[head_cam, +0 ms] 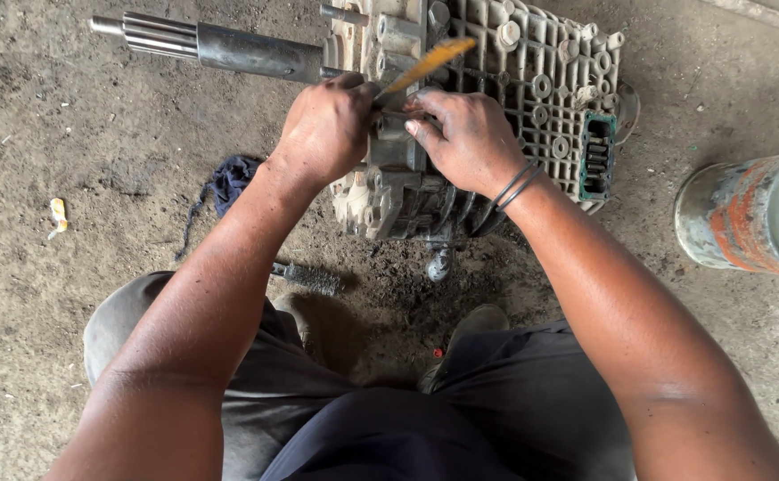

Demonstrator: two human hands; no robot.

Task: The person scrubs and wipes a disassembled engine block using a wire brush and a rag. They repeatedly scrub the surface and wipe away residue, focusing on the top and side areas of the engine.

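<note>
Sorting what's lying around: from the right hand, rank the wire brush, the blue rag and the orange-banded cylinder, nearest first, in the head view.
From the right hand:
1. Wire brush, on the ground below-left.
2. Blue rag, further left.
3. Cylinder, far right.
Brush and rag are nearly too close to call.

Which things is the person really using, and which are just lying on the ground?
In use:
left hand holding yellow-handled tool
right hand
grey metal gearbox casing
its shaft

Lying about:
blue rag
wire brush
orange and grey canister

A gearbox housing (496,116) lies on the floor (69,267), a shaft (220,46) jutting left, a canister (750,214) right.
</note>
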